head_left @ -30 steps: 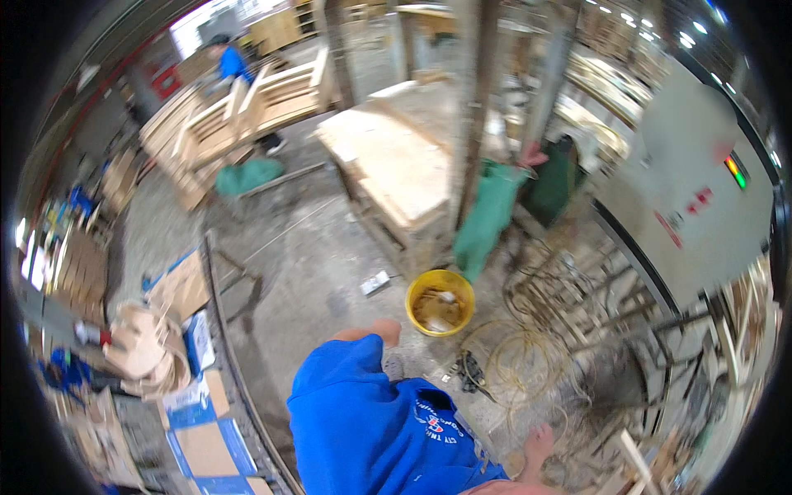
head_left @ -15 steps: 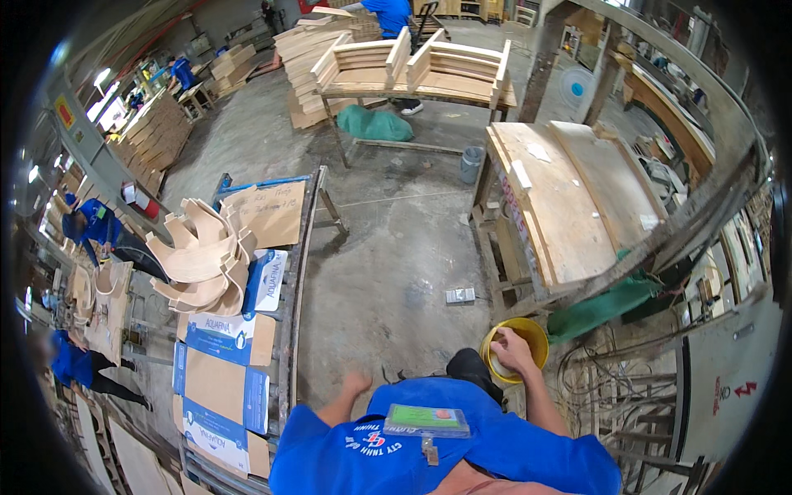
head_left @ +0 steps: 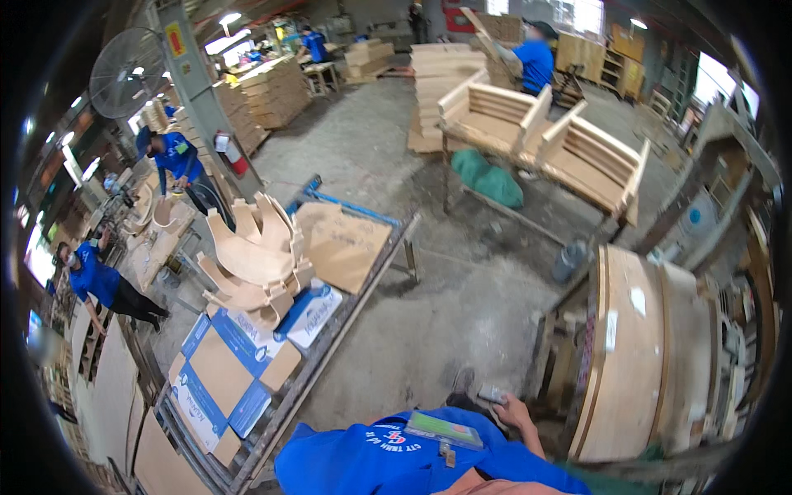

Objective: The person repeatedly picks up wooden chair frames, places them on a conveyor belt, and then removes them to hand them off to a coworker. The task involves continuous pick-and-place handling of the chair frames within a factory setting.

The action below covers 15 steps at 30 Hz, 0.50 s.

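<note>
My right hand reaches out low in front of me, to the right of the middle. Its fingers are curled, and what lies in them, if anything, is too small to make out. Right at the fingertips shows a small pale grey block; whether the hand touches it or the block lies on the floor beyond, I cannot tell. My left hand is out of sight, hidden below my blue shirt. One dark shoe shows just left of the block.
On the left, a metal-framed table carries flattened cardboard and curved wooden parts. A wooden bench stands at the right. Wooden frames lie on a far table. Co-workers stand left; another person works at the back.
My view has turned left and tilted. The yellow bucket, which my right hand was reaching into, has left the picture; that hand now shows by the grey block. My left hand has dropped from sight.
</note>
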### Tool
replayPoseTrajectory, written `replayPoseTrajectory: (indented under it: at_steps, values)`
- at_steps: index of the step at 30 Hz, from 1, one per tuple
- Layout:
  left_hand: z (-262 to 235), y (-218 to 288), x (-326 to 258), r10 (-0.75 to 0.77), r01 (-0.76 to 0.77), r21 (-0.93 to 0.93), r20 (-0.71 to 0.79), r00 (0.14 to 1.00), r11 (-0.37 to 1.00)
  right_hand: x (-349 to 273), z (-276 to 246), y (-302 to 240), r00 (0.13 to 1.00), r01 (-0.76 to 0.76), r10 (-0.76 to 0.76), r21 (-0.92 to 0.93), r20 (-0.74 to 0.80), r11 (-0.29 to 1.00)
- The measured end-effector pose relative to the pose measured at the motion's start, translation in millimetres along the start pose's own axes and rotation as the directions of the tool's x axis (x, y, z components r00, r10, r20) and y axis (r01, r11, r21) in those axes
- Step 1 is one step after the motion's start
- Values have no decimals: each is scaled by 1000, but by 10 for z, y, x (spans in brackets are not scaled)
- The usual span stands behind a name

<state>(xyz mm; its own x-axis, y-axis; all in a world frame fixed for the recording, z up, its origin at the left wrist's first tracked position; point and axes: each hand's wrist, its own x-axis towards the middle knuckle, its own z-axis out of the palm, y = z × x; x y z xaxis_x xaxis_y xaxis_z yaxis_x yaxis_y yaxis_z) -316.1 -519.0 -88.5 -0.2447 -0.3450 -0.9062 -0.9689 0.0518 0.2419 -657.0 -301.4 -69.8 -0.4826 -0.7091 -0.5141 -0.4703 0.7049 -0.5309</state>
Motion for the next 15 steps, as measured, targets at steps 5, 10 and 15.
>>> replayPoseTrajectory:
  at_steps: [5,10,15]
  values:
    - [-1442,1321,462,336,-292,180,-313,888,939,891,-801,103,981,-122,140,133,-136,984]
    - [-2326,2243,671,233,-627,-231,-790,567,744,1904,-1435,-148,978,-2,8,28,-209,1000]
    - [-2512,2537,910,235,-451,-258,-582,778,854,2846,-1778,-753,981,116,-109,32,-163,993]
